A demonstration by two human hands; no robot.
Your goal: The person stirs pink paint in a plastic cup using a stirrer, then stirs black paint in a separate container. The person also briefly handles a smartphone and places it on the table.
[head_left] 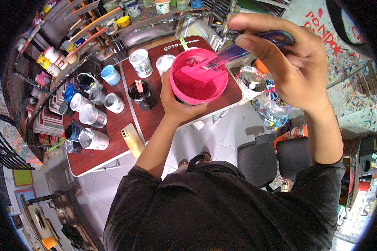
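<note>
Bright pink paint coats the inside of a round tub, tilted so its mouth faces up toward me. My left hand is wrapped round the tub's side and underside, keeping it above the table. In my right hand, raised at the right, is a spatula with a dark blue handle, held between thumb and fingers. Its pink-smeared blade reaches into the tub's mouth; whether it touches the paint I cannot tell. Just behind the tub stands a white container, partly covered by it.
The dark red folding table bears several paint tubs, including a white one, a light blue one and a black one. A gold phone lies at its near edge. Black chairs and a paint-stained bucket stand right.
</note>
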